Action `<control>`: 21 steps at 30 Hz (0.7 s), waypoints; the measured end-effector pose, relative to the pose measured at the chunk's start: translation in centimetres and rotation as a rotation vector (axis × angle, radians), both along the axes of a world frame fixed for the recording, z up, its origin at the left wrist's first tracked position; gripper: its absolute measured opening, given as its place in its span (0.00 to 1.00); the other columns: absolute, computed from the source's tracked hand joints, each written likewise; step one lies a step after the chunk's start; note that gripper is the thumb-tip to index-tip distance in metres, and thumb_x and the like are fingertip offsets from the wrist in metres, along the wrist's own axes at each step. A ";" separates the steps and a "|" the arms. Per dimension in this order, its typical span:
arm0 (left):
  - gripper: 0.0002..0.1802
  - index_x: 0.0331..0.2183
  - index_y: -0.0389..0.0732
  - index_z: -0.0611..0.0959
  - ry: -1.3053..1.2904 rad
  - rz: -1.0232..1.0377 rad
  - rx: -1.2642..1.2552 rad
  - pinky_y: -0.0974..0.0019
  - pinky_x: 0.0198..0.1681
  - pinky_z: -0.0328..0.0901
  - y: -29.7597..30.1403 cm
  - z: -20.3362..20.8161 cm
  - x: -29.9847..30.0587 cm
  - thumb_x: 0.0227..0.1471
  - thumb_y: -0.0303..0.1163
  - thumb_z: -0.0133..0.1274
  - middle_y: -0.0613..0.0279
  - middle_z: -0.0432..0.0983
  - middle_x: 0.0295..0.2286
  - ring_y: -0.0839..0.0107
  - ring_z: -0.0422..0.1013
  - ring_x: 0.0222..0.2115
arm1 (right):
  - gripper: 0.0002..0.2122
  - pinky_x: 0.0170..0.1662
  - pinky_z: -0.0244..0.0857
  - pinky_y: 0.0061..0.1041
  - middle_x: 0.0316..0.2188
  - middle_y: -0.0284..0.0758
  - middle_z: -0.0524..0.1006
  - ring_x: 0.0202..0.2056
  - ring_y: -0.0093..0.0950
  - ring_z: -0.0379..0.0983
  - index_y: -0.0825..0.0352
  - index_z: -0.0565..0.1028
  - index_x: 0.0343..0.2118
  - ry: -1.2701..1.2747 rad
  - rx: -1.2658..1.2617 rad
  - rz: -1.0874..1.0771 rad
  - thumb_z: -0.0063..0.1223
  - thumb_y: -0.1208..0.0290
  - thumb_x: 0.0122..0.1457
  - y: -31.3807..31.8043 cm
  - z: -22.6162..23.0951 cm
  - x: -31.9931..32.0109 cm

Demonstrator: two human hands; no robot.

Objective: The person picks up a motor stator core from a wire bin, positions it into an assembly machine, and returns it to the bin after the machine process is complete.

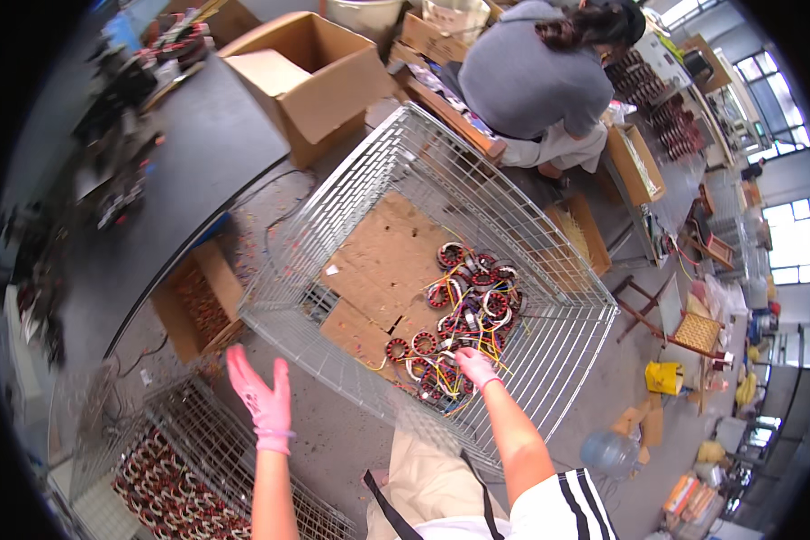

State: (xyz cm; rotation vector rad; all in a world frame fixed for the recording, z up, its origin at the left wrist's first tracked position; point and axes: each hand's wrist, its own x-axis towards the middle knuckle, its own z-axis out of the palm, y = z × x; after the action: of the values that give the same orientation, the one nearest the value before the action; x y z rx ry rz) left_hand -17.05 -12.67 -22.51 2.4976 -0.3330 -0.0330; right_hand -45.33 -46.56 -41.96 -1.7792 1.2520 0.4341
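Observation:
My left hand [263, 400], in a pink glove, is held up outside the cage's near left side, fingers spread, with nothing in it. My right hand [477, 367], also in a pink glove, reaches into the wire mesh cage [549, 270]. Its fingers are drawn together at the pile of motor stators [484, 292]; what they grip is hidden. These stators are ring-shaped, with dark red windings and yellow, red and white leads, heaped at the cage's right side. Two of them, including one stator [397, 348], lie at the pile's left edge on flattened cardboard [378, 261].
A second wire cage [234, 450] with rows of stators stands at lower left. A grey table [198, 153] with an open cardboard box [333, 81] is at far left. Behind the cage sits a person [535, 72]. To the right are a chair [693, 331] and a water jug [608, 453].

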 end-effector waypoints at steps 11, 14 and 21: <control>0.47 0.61 0.29 0.47 -0.093 0.192 0.279 0.51 0.63 0.46 -8.1 -9.1 9.4 0.56 0.48 0.51 0.33 0.36 0.61 0.43 0.43 0.62 | 0.15 0.36 0.65 0.26 0.30 0.33 0.77 0.30 0.26 0.72 0.66 0.76 0.41 0.128 0.119 -0.169 0.47 0.60 0.59 -5.0 -9.2 9.1; 0.47 0.61 0.29 0.48 -0.083 0.193 0.360 0.51 0.62 0.47 -7.5 -9.5 9.6 0.56 0.48 0.51 0.34 0.36 0.61 0.43 0.44 0.61 | 0.12 0.30 0.63 0.25 0.24 0.32 0.74 0.26 0.23 0.69 0.68 0.76 0.36 0.044 0.107 -0.176 0.46 0.63 0.59 -2.0 -9.8 8.6; 0.48 0.61 0.29 0.47 -0.106 0.192 0.346 0.51 0.62 0.47 -7.3 -10.5 9.1 0.55 0.48 0.52 0.37 0.36 0.61 0.46 0.44 0.61 | 0.16 0.42 0.67 0.38 0.31 0.44 0.78 0.37 0.40 0.75 0.64 0.76 0.38 0.177 0.075 -0.020 0.41 0.58 0.59 4.9 -15.7 3.9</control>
State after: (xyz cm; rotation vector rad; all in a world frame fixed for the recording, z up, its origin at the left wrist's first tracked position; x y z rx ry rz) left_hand -7.92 -19.98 -33.02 2.8709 -0.1365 0.1314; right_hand -41.43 -41.70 -57.61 -1.6928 1.3560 0.6306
